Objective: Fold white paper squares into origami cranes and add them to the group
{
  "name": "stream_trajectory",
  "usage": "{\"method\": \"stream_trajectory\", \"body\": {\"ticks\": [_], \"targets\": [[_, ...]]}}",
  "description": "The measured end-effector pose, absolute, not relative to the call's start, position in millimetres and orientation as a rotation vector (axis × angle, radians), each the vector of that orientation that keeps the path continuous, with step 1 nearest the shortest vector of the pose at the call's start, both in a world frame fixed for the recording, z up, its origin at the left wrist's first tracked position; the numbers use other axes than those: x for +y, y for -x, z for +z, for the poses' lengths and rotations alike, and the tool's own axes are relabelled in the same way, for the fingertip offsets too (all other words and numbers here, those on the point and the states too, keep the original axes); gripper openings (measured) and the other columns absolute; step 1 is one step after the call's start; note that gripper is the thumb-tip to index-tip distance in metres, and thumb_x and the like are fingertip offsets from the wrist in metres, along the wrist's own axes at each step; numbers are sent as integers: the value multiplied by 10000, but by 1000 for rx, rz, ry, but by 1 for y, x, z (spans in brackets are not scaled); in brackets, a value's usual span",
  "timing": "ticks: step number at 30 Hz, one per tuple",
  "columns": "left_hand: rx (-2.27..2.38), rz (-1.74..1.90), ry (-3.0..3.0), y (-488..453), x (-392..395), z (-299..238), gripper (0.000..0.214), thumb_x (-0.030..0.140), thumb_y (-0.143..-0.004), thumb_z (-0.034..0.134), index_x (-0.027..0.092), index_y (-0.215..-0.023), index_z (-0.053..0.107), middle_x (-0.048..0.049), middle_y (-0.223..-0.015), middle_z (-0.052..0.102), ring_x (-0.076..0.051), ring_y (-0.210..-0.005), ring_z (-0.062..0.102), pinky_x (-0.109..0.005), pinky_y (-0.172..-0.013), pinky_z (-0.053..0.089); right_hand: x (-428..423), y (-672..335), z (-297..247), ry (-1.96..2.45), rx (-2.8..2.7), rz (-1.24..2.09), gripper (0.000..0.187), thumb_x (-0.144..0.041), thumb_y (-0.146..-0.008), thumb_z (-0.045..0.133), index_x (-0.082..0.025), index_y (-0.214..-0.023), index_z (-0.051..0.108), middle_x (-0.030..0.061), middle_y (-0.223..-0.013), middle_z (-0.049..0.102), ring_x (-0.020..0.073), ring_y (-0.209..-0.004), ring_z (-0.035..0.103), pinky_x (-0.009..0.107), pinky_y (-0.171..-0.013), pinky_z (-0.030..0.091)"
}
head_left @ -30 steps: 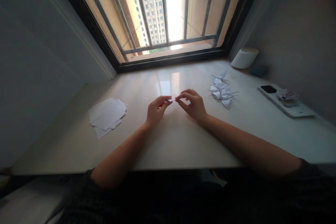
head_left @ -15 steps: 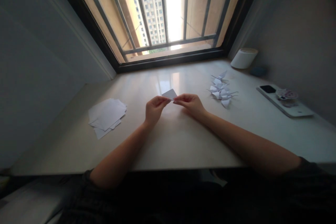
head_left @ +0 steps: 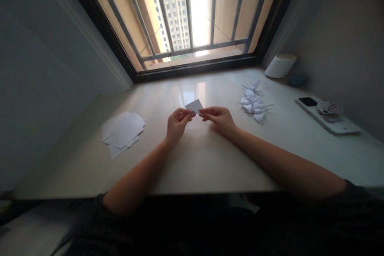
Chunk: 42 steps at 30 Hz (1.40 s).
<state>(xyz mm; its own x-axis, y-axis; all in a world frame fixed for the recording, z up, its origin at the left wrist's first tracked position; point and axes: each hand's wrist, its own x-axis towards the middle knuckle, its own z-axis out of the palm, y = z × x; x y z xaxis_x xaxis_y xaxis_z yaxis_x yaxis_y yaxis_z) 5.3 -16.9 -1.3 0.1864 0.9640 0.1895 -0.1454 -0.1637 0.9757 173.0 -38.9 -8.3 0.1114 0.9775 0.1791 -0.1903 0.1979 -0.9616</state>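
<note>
Well, small, greyish, sharp-cornered paper [head_left: 194, 105].

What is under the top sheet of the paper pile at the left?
Under the top sheet, edges and corners of other white sheets stick out. Their covered parts cannot be seen.

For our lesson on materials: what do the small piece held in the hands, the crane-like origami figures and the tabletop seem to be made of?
Small piece: probably matt paper; it looks thin, flat and straight-edged.
Crane-like origami figures: apparently white, matt paper, from the sharp creases and thin tips.
Tabletop: hard, pale and glossy, as it mirrors window light; stone or laminate, I cannot tell.
</note>
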Motion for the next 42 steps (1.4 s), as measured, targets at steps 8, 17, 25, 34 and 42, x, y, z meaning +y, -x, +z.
{"method": "stream_trajectory", "body": {"ticks": [8,17,25,34,42], "targets": [[858,1274,-1292,-7,-20,1,224,314,-699,768,167,-770,614,-43,-810,734,-185,-827,706,-297,-734,515,-41,-170,-5,925,-1015,1147,279,-385,-544,850,-221,-753,764,24,-745,751,147,-563,639,326,-567,572],[869,1292,-1295,-8,-21,0,245,326,-681,782,159,-765,625,-36,-767,733,-180,-796,711,-270,-703,524,-41,-169,-7,942,-996,1154,330,-381,-548,847,-213,-818,760,15,-717,741,146,-594,645,304,-592,552],[840,1318,-1329,-8,-22,1,226,304,-688,785,162,-752,621,-34,-773,735,-169,-785,708,-280,-734,531,-41,-169,-5,923,-918,1212,275,-339,-529,858,-222,-759,765,11,-723,742,133,-602,634,290,-605,533],[853,1306,-1180,-9,-23,1,245,305,-672,792,154,-735,611,-26,-780,733,-135,-732,684,-273,-725,526,-41,-168,-5,912,-914,1232,278,-358,-532,855,-219,-754,762,22,-737,746,140,-623,638,296,-611,525],[868,1307,-1142,-11,-24,1,249,308,-665,795,153,-723,608,-30,-780,730,-133,-727,677,-292,-747,538,-39,-168,-9,894,-920,1242,263,-337,-540,854,-225,-758,758,22,-752,749,150,-666,656,290,-618,529]]}}
